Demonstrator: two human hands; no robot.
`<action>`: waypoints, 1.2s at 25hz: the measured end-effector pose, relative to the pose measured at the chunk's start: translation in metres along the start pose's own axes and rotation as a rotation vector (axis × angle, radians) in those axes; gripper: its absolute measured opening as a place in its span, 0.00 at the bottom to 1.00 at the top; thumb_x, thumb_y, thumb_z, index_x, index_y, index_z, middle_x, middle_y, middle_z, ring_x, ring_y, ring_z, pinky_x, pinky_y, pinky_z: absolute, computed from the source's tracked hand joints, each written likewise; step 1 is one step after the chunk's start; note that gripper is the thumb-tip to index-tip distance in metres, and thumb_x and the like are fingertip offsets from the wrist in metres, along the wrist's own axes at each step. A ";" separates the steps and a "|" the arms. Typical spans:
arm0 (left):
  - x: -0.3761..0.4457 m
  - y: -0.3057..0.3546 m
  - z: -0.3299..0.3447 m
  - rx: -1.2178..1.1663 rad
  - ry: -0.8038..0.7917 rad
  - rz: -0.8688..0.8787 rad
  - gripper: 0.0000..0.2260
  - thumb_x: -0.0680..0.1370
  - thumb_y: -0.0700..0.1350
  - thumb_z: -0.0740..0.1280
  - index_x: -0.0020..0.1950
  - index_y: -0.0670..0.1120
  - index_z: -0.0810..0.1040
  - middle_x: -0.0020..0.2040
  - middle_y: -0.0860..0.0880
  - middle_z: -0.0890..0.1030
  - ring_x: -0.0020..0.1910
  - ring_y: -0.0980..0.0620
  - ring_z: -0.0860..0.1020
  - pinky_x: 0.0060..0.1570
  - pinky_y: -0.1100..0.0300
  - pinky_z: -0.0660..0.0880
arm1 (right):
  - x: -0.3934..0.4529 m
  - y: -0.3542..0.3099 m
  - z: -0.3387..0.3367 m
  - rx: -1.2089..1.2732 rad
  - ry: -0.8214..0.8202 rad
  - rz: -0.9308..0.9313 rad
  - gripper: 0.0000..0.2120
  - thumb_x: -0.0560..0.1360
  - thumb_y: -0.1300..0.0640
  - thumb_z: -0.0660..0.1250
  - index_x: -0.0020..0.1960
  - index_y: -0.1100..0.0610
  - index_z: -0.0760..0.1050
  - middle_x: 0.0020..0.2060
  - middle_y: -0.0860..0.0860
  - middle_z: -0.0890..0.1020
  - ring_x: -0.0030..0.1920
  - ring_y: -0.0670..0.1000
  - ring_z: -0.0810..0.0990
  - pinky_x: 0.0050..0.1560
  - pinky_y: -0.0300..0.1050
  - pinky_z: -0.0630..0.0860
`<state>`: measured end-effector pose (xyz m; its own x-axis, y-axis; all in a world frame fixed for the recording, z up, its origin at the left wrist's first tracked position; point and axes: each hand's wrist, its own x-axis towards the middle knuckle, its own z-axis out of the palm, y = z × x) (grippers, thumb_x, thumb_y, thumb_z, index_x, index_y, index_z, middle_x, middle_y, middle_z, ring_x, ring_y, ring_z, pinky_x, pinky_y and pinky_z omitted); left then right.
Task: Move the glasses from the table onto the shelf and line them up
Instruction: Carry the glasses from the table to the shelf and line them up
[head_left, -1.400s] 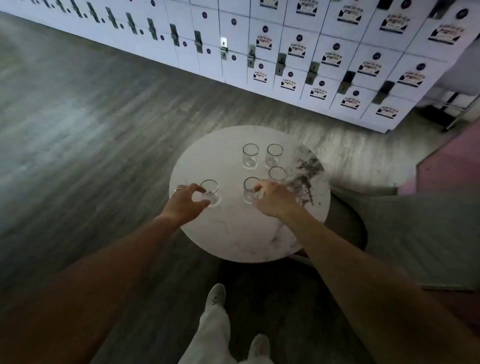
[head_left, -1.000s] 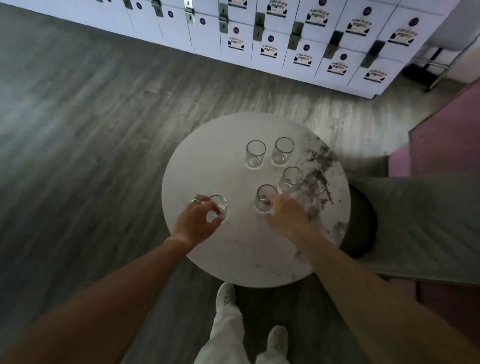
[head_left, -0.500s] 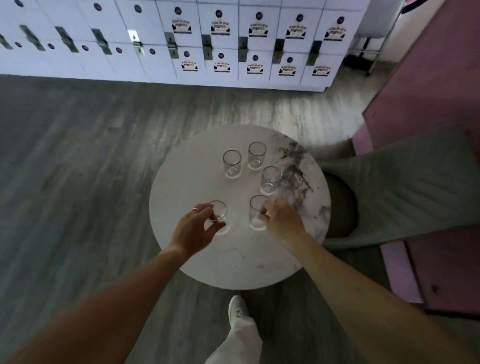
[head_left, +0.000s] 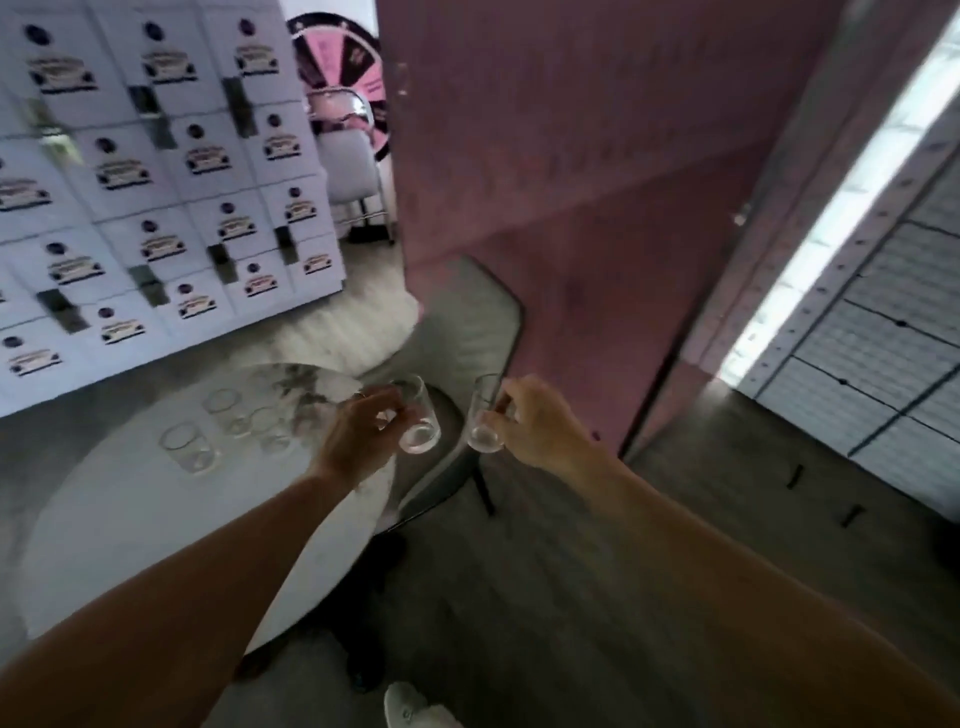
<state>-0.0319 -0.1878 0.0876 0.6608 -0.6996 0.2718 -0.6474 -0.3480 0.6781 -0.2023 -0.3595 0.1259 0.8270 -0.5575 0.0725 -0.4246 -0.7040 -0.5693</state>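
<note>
1. A person's left hand (head_left: 358, 434) grips a clear glass (head_left: 418, 415), fingers and thumb curled round its side, holding it in the air past the right edge of the round marble table (head_left: 104, 519); the glass is tilted, rim leaning away from the camera.
2. The right hand (head_left: 540, 421) grasps a 2nd clear glass (head_left: 484, 415) in the same manner, fingers wrapped about its wall, just beside the 1st; the 2 glasses are close together but apart.
3. Both held glasses hang over a grey chair (head_left: 467, 332) that stands against the table's right side.
4. 3 more glasses remain upright on the tabletop: 1 nearest the left (head_left: 187, 447), 1 further back (head_left: 226, 410) and 1 close beside it (head_left: 270, 428); motion blur softens their outlines.
5. A dark marbled patch (head_left: 301, 387) marks the far part of the tabletop, near the left hand.
6. A wall of white lockers (head_left: 156, 182) with labelled doors fills the upper left.
7. A pink partition (head_left: 597, 182) rises behind the hands; a pink-and-black wheel (head_left: 353, 62) shows between it and the lockers.
8. A white shoe (head_left: 410, 709) is visible at the bottom edge on the grey wood floor (head_left: 571, 597).
</note>
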 end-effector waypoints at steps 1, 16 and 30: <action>0.006 0.031 0.017 -0.009 -0.040 0.050 0.10 0.73 0.60 0.69 0.43 0.55 0.81 0.51 0.55 0.83 0.41 0.62 0.80 0.40 0.62 0.78 | -0.022 0.018 -0.027 -0.009 0.059 0.034 0.10 0.75 0.49 0.70 0.43 0.53 0.72 0.47 0.53 0.78 0.42 0.51 0.77 0.42 0.47 0.75; -0.005 0.414 0.272 -0.234 -0.565 0.954 0.16 0.78 0.53 0.69 0.44 0.40 0.80 0.42 0.44 0.82 0.40 0.44 0.80 0.42 0.47 0.77 | -0.295 0.225 -0.274 -0.141 0.703 0.631 0.11 0.73 0.47 0.71 0.44 0.54 0.76 0.45 0.53 0.79 0.43 0.52 0.78 0.41 0.45 0.73; 0.049 0.669 0.449 -0.463 -0.778 1.200 0.22 0.70 0.65 0.66 0.42 0.46 0.81 0.44 0.49 0.84 0.42 0.50 0.81 0.45 0.48 0.79 | -0.364 0.339 -0.438 -0.295 1.062 0.980 0.09 0.72 0.50 0.73 0.41 0.52 0.74 0.44 0.54 0.81 0.44 0.55 0.78 0.47 0.50 0.77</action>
<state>-0.6030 -0.7353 0.2481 -0.6179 -0.6170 0.4873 -0.3703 0.7752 0.5118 -0.8082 -0.5875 0.2652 -0.4251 -0.8156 0.3926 -0.8084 0.1469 -0.5701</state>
